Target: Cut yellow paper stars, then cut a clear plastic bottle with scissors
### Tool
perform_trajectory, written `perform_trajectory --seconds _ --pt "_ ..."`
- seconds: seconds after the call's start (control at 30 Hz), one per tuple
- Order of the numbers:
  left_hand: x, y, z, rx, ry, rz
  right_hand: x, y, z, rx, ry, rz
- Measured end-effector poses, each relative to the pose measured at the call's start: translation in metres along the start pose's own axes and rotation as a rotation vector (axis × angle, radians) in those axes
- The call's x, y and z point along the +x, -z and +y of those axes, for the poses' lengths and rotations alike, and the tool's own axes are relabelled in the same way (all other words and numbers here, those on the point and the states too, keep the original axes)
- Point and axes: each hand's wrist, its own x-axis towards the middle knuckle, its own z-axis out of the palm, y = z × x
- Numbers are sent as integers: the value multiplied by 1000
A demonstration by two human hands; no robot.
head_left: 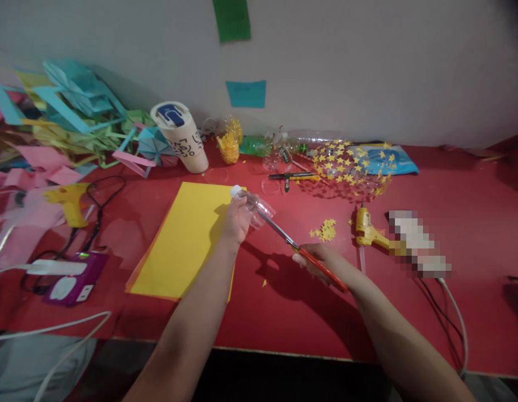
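My left hand (238,219) grips a clear plastic bottle top (265,211) with a white cap, tilted just above the table. In my right hand (321,261) is a pair of scissors (281,234) with red handles. The blades reach up and left to the bottle top; whether they are parted is hard to make out. Beneath my left forearm lies a stack of yellow paper (187,234). A small pile of yellow paper stars (326,229) sits beyond my right hand.
A yellow glue gun (367,229) and a pixelated object (420,243) with a cable lie right. Clear plastic covered in stars (346,164) stands behind. A white tumbler (183,139), folded paper shapes (78,106), another glue gun (70,204) and a purple power strip (76,279) are left.
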Motion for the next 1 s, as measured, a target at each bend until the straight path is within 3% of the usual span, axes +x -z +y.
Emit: perform_trajectory --seconds 0.27,0.53,0.87,1.0 --pt "-4 -1 -4 54 2 -37 1 -3 8 -11 40 -7" --pt "-3 0 -3 46 7 -36 7 -9 11 61 -65 -4" --pt "-2 1 0 26 -1 -25 10 -12 8 -6 17 56" --pt "-3 0 -3 49 -24 -72 6 -11 3 -16 40 34"
